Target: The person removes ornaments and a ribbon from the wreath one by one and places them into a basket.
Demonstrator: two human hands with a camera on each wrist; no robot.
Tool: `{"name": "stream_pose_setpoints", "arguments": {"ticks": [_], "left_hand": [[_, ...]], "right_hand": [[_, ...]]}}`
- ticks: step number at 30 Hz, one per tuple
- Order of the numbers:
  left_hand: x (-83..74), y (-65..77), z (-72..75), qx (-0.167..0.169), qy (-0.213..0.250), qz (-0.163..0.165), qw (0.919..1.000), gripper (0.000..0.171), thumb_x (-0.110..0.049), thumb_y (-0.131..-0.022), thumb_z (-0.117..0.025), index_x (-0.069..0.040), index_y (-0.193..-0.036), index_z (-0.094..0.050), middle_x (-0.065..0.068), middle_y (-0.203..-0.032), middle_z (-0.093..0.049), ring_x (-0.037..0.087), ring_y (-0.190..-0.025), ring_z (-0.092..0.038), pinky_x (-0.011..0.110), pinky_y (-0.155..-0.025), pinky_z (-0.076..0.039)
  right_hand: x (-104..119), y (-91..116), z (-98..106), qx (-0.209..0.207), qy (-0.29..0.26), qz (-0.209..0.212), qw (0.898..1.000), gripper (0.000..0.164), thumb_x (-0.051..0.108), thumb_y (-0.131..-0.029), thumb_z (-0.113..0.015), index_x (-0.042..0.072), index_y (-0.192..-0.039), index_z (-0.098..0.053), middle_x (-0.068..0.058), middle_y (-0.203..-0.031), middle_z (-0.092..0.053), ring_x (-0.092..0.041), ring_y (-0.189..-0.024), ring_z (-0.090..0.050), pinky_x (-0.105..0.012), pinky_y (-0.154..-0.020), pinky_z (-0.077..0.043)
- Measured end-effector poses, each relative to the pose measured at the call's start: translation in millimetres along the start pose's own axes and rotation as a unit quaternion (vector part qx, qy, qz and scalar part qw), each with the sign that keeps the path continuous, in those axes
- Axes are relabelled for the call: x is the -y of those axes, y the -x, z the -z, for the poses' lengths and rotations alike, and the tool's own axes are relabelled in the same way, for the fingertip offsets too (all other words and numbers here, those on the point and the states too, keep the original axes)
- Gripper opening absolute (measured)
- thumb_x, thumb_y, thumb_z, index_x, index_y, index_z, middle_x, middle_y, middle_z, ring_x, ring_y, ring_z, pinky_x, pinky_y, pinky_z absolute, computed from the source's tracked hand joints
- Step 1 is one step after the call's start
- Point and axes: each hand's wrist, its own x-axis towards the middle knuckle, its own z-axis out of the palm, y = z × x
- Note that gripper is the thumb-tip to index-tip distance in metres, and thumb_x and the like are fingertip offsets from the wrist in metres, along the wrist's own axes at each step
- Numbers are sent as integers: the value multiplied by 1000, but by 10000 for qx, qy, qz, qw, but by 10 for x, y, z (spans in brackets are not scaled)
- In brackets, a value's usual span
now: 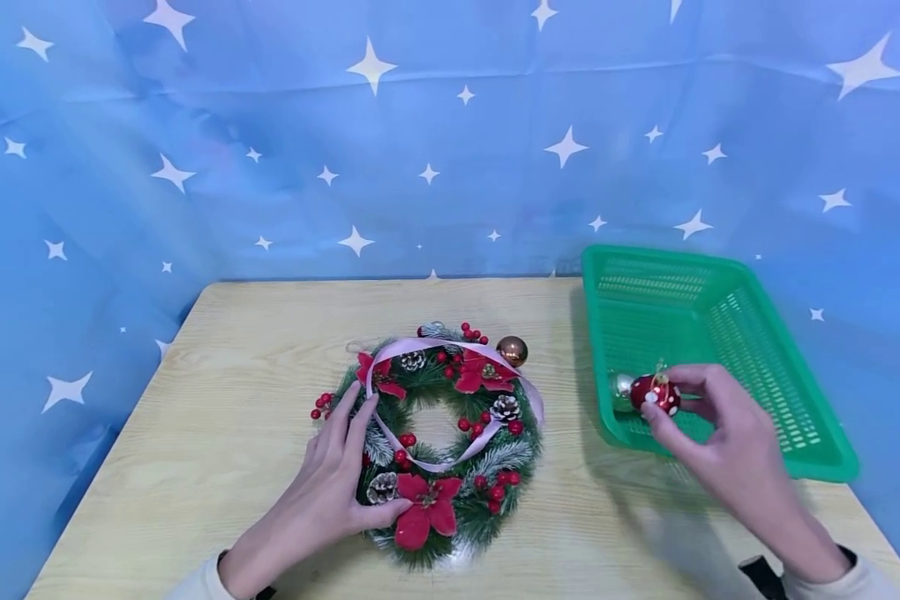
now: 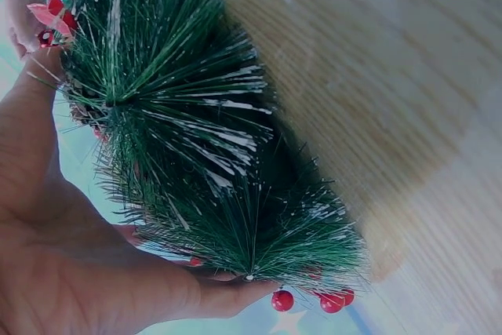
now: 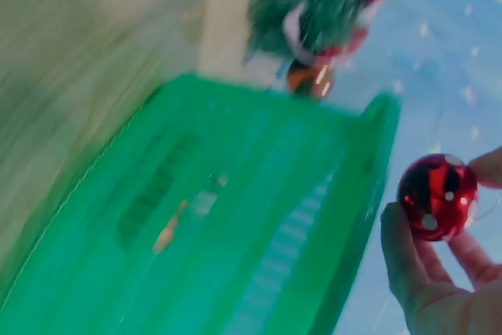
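- Blue cloth point(image 1: 450, 167) with white stars hangs behind a pale wooden bench point(image 1: 232, 375) with fine grain lines.
- On the bench lies a round wreath point(image 1: 438, 442) — prickly green needles with white tips, red cloth flowers, small red berries, pine cones and a smooth pink ribbon looped over it.
- A shiny copper ball point(image 1: 512, 351) sits at the wreath's far right edge.
- The left hand point(image 1: 330, 492) rests on the wreath's left side, fingers straight and a little apart, thumb reaching under the near red flower.
- The right hand point(image 1: 727, 442) pinches a shiny red ball point(image 1: 656, 393) with white dots — fingers clamped on it, over the near left corner of the basket.
- The green plastic basket point(image 1: 787, 383) has walls full of little slots; it stands to the right of the wreath.
- A silver ball point(image 1: 621, 388) lies in the basket, partly hidden behind the red one.
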Motion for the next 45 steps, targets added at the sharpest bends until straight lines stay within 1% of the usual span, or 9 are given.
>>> {"name": "stream_pose_setpoints", "arguments": {"ticks": [10,12,15,17,19,24,30,39,45], "left_hand": [[2,112,-16,-38,23,66,10000,133,-61,-80,-93,-10,-175,-15,18,-180,-7,48,-159,-20,86,-107,-30],[0,101,-12,-36,40,40,10000,133,-61,-80,-93,-10,-175,-15,18,-180,-7,48,-160,-20,86,-108,-30],[-1,88,-2,-17,79,-6,10000,134,-58,-79,-95,-10,-175,-15,19,-180,-6,49,-159,-20,86,-108,-30],[3,77,3,-3,90,-45,9999,135,-56,-78,-96,-9,-174,-14,19,-179,-5,49,-159,-19,85,-109,-30],[9,61,8,7,83,-79,9999,136,-56,-77,-97,-9,-174,-14,19,-180,-5,48,-160,-19,85,-110,-29],[7,-3,10,-10,13,-196,9998,138,-56,-75,-99,-7,-174,-16,20,-179,-7,49,-159,-20,83,-112,-29],[-2,-7,-36,-13,68,-171,9998,137,-56,-75,-98,-8,-174,-15,20,-179,-7,49,-160,-19,83,-113,-28],[20,20,-23,38,69,-120,9999,137,-57,-77,-97,-8,-174,-14,20,-179,-5,48,-160,-18,82,-114,-27],[35,1,-4,-28,-1,-246,9997,137,-56,-76,-98,-7,-174,-15,22,-179,-7,50,-160,-20,82,-113,-29]], "right_hand": [[-525,-57,252,657,713,-1151,9886,35,11,-100,-80,-2,-127,-64,-19,-122,-66,19,-100,-53,-2,-77,-45],[-623,-80,300,868,911,-1333,9830,35,16,-102,-79,-1,-129,-63,-21,-122,-66,7,-101,-60,-3,-74,-44],[-760,-126,348,1234,1115,-1526,9742,37,18,-103,-77,-3,-130,-62,-26,-122,-66,-25,-102,-73,-11,-67,-48],[-845,-153,366,1481,1210,-1570,9689,38,17,-104,-77,-6,-129,-62,-29,-120,-67,-47,-100,-72,-19,-63,-50],[-915,-173,381,1744,1309,-1574,9632,36,15,-103,-76,-8,-127,-62,-31,-115,-68,-54,-97,-71,-28,-61,-52],[-1014,-219,426,2409,1477,-1639,9452,33,12,-102,-76,-12,-122,-64,-27,-107,-71,-43,-89,-69,-37,-61,-52],[-1078,-287,434,2971,1538,-1680,9273,28,11,-103,-74,-12,-117,-66,-13,-96,-70,-22,-79,-59,-35,-59,-47],[-1147,-337,372,3672,1540,-1685,9017,31,13,-103,-74,-12,-119,-67,-15,-101,-73,-38,-91,-70,-54,-72,-58],[-1147,-354,331,3804,1505,-1588,8986,31,13,-104,-75,-13,-119,-66,-14,-99,-72,-37,-89,-70,-54,-70,-57]]}}
